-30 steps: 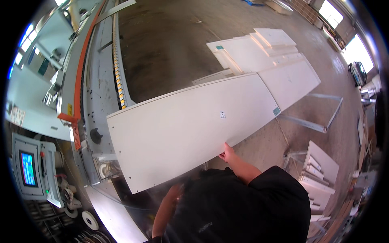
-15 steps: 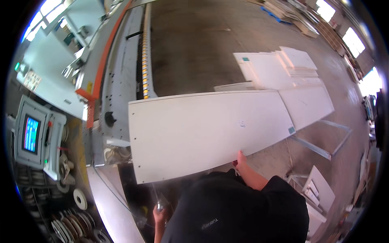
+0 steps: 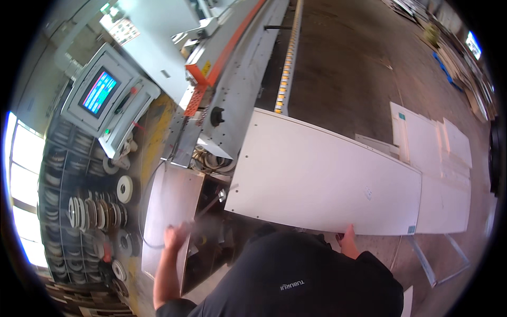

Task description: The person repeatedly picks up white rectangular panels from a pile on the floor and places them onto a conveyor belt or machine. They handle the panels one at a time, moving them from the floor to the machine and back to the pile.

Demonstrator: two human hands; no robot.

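A long white panel (image 3: 322,174), with small holes along its left end, lies in front of me. My right hand (image 3: 347,242) grips its near edge, thumb on top and fingers under the board. At the left, above a low cabinet, my left hand (image 3: 177,236) is closed around a tool smeared by motion, which looks like an air blow gun. A thin dark hose (image 3: 141,211) loops from the cabinet's far end down to that hand. A green-blue sticker (image 3: 411,230) marks the panel's near right corner.
Beyond the panel's left end runs a long machine (image 3: 227,79) with an orange guard and a roller rail (image 3: 285,74). A control screen (image 3: 99,91) and rolls of edging (image 3: 97,211) stand left. More white panels (image 3: 438,185) lie right, above a metal frame (image 3: 422,261).
My left hand has swung up and left with the tool, from below the panel's corner to over the cabinet. My view has turned left. The right hand still grips the panel's near edge.
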